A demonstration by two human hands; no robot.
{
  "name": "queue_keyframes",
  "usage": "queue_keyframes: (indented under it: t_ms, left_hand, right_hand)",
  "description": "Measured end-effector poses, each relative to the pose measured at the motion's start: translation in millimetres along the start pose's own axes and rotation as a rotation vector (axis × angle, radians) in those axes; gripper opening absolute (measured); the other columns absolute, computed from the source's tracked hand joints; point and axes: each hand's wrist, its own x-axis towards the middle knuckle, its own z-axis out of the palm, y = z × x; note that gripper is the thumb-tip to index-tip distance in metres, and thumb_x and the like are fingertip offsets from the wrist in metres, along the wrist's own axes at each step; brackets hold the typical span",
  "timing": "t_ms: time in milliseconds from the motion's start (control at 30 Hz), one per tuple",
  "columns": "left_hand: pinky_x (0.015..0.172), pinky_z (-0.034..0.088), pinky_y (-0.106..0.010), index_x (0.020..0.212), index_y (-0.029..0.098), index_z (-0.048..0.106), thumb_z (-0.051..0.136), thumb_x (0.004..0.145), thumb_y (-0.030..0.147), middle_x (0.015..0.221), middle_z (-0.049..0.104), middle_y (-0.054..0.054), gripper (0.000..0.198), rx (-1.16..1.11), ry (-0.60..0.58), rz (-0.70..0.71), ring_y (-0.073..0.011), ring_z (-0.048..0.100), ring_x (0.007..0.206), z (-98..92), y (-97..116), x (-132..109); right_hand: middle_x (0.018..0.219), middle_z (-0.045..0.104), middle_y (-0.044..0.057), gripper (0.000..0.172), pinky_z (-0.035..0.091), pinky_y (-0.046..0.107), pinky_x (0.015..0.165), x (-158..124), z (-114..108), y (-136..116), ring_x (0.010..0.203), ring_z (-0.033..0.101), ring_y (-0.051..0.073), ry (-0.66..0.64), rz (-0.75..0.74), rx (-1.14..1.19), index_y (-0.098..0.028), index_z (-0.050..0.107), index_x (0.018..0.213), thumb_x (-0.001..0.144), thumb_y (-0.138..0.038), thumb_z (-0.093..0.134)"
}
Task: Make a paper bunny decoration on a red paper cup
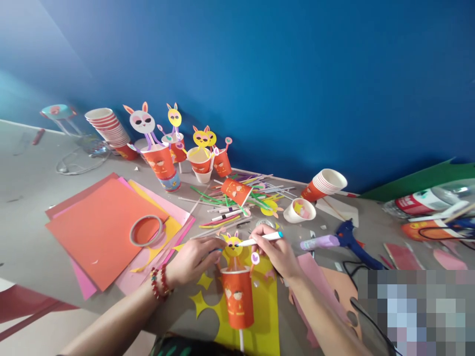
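My right hand (272, 249) is closed round a white marker (261, 239) with a blue end, its tip at the eye of a yellow paper animal face (234, 250). My left hand (195, 259), wearing red beads, pinches the left edge of that face. A small blue bit shows at its fingers; I cannot make out what it is. Below the face is a red paper cup (238, 299) with a white stick underneath. A round paper paw (255, 258) with a purple heart stands at the cup's right. Yellow cut-out paper (265, 316) lies underneath.
Finished-looking cup animals (158, 160) stand along the wall at the back left. Coloured paper sheets (100, 222) and a tape roll (146, 231) lie left. Pipe cleaners and straws (222, 212) are scattered behind. A blue glue gun (356, 247) and cup stack (324, 184) are right.
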Motion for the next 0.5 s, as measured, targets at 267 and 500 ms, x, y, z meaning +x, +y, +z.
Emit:
queue_keyframes:
  t_ms: [267,500]
  left_hand:
    - [0.090,0.054,-0.034,0.126,0.020,0.059,0.038,0.103,0.031,0.102,0.074,-0.009,0.033,-0.050,0.006,0.022,-0.0221,0.069,0.099,7.8,1.4,3.5]
    - [0.087,0.052,-0.032,0.123,0.020,0.059,0.039,0.103,0.030,0.100,0.073,-0.007,0.030,-0.075,-0.002,0.004,-0.0210,0.069,0.095,9.7,0.4,3.4]
  right_hand:
    - [0.057,0.059,-0.003,0.024,0.037,0.023,0.049,12.3,8.8,14.7,0.050,0.048,0.013,0.005,0.015,0.074,-0.022,0.055,0.072,0.088,-0.040,0.057]
    - [0.055,0.058,-0.003,0.024,0.037,0.022,0.047,16.2,6.2,26.9,0.048,0.051,0.012,-0.018,0.043,0.122,-0.021,0.057,0.072,0.089,-0.037,0.053]
